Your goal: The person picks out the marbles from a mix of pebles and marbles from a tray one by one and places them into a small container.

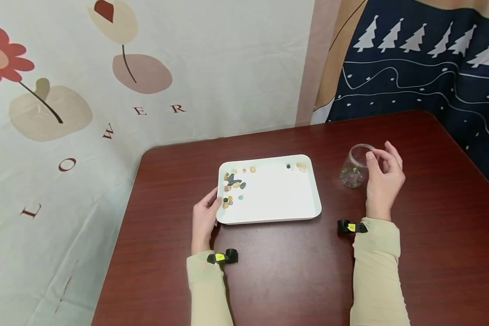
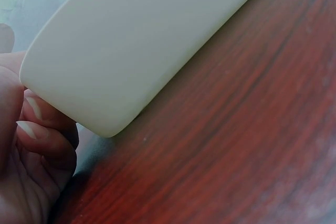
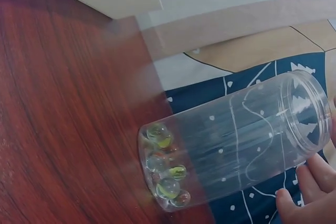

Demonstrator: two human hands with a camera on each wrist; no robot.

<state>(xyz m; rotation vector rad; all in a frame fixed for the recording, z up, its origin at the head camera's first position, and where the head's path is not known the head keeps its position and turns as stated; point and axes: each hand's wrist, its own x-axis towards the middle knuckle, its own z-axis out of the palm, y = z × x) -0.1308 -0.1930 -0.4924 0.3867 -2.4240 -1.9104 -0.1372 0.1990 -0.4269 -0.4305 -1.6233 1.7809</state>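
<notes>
My left hand (image 1: pixel 204 222) grips the left end of a white rectangular tray (image 1: pixel 277 194), thumb at its rim and the other fingers curled below, as the left wrist view shows. Small coloured pebbles (image 1: pixel 233 181) lie mostly along the tray's left side, with a few at its far right corner. My right hand (image 1: pixel 385 183) is at the mouth of a clear lidless jar (image 3: pixel 236 135), pinching its rim between thumb and fingers. Several glass marbles (image 3: pixel 168 187) with green and yellow swirls rest in the jar's bottom. The jar stands to the right of the tray.
The dark red wooden table (image 1: pixel 285 271) carries both tray and jar. A pale floral curtain (image 1: pixel 236 68) hangs behind its far edge, and a navy cloth with white trees (image 1: pixel 424 77) hangs at the far right. Black cameras are strapped on both wrists.
</notes>
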